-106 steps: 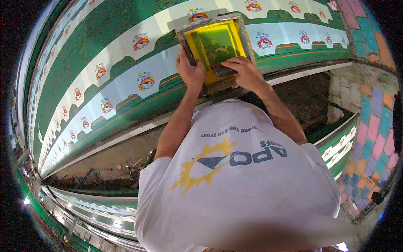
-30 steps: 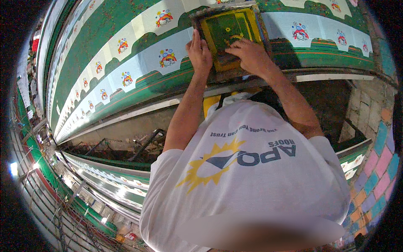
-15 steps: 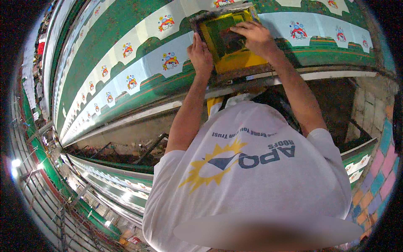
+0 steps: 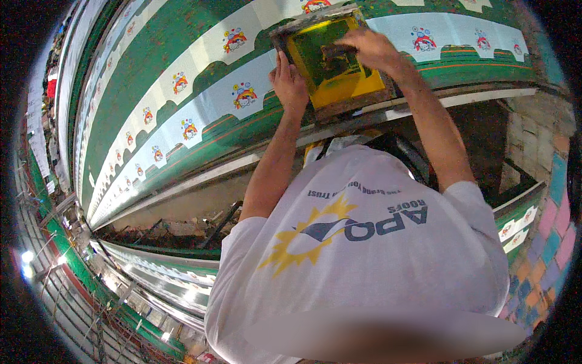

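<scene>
A screen-printing frame (image 4: 364, 104) with yellow mesh lies on a long green table, over a row of pale cut pieces. My left hand (image 4: 290, 85) grips the frame's left side, its index finger stretched along the edge. Over the frame's upper right is my right hand (image 4: 377, 51), blurred by motion, with fingers bent and pointing left across the mesh. A dark patch or object (image 4: 333, 53) shows by its fingertips; I cannot tell what it is. White cut pieces (image 4: 418, 39) with colourful cartoon prints lie on both sides of the frame.
The green table (image 4: 206, 103) runs far to the left with rows of printed pieces. Its pale near rail (image 4: 242, 162) passes in front of me. Behind me stands another green table (image 4: 163, 258) with pieces on it. Coloured paving (image 4: 548, 242) lies at right.
My right hand has shifted slightly to the right over the mesh and is more blurred. The left hand stays at the frame's left side. The whole view has shifted a little.
</scene>
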`<state>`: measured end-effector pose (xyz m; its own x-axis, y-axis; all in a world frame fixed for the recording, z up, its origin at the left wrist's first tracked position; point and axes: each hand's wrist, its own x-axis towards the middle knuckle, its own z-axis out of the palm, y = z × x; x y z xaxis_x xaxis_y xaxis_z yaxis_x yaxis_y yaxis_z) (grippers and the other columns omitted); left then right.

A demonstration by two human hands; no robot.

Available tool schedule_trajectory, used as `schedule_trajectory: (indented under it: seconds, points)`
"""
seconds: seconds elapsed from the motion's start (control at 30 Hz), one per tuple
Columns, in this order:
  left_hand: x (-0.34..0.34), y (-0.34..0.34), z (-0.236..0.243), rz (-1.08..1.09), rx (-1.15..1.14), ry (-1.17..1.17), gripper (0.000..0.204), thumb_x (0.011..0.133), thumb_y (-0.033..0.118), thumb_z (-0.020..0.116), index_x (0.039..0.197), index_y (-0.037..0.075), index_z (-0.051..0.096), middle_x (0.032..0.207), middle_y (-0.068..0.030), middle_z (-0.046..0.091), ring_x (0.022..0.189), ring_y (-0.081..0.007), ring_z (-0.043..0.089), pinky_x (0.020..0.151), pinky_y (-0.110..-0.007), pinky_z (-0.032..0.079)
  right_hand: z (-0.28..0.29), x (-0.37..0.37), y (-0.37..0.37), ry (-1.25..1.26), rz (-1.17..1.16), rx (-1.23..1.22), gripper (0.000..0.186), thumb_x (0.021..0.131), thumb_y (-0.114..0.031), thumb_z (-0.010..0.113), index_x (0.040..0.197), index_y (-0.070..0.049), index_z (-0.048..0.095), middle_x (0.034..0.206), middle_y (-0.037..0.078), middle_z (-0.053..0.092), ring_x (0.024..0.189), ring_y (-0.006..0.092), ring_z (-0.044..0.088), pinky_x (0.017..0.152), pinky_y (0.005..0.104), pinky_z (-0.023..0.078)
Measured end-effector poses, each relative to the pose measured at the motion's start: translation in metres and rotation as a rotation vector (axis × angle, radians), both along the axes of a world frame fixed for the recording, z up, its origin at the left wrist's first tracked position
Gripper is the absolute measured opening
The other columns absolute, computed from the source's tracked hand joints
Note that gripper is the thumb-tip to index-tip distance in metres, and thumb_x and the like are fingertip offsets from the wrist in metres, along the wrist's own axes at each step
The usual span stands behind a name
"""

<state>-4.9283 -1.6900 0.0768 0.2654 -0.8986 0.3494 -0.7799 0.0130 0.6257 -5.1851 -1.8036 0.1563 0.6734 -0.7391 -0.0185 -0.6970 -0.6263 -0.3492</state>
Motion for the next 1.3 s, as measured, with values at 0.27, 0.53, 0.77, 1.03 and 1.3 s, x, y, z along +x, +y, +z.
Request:
schedule_trajectory:
  seconds: [0.27, 0.53, 0.77, 1.03, 1.3]
  points:
    - [0.001, 0.001, 0.001, -0.002, 0.008, 0.108, 0.052, 0.104, 0.010, 0.055, 0.154, -0.004, 0.053, 0.157, -0.0270, 0.055, 0.130, -0.0450, 0.057, 0.114, -0.050, 0.037, 0.026, 0.007, 0.116, 0.034, -0.272, 0.084, 0.060, 0.084, -0.004, 0.066, 0.142, -0.020, 0.069, 0.134, 0.010, 0.070, 0.125, 0.0340, 0.066, 0.104, 0.0463, 0.057]
    - [0.002, -0.003, -0.006, 0.008, -0.009, 0.231, 0.049, 0.105, 0.009, 0.056, 0.153, 0.000, 0.055, 0.156, -0.0229, 0.058, 0.128, -0.0437, 0.058, 0.112, -0.048, 0.039, 0.028, 0.035, 0.115, -0.007, -0.112, 0.175, 0.059, 0.081, -0.002, 0.070, 0.139, -0.017, 0.072, 0.131, 0.010, 0.072, 0.125, 0.0330, 0.066, 0.106, 0.0450, 0.056]
    - [0.000, -0.001, -0.011, -0.009, -0.124, 0.174, 0.049, 0.104, 0.010, 0.057, 0.152, 0.000, 0.056, 0.155, -0.0227, 0.059, 0.123, -0.0434, 0.059, 0.111, -0.049, 0.041, 0.033, 0.027, 0.033, 0.010, -0.069, 0.164, 0.061, 0.081, 0.006, 0.063, 0.135, -0.020, 0.075, 0.136, 0.011, 0.072, 0.129, 0.0358, 0.065, 0.110, 0.0474, 0.053]
    - [-0.004, 0.001, -0.002, 0.027, -0.076, 0.203, 0.049, 0.103, 0.011, 0.057, 0.151, 0.000, 0.058, 0.155, -0.0246, 0.058, 0.124, -0.0439, 0.058, 0.111, -0.051, 0.042, 0.011, 0.054, -0.052, -0.020, -0.007, 0.030, 0.046, 0.088, -0.006, 0.074, 0.132, -0.020, 0.075, 0.126, 0.013, 0.075, 0.123, 0.0379, 0.067, 0.105, 0.0490, 0.056]
    - [-0.006, -0.003, -0.001, 0.042, -0.088, 0.227, 0.048, 0.103, 0.014, 0.060, 0.147, -0.002, 0.060, 0.151, -0.0268, 0.061, 0.118, -0.0434, 0.061, 0.111, -0.050, 0.041, 0.020, 0.024, 0.041, -0.002, -0.062, 0.152, 0.053, 0.083, -0.003, 0.071, 0.133, -0.018, 0.074, 0.127, 0.014, 0.073, 0.121, 0.0370, 0.068, 0.106, 0.0487, 0.055]
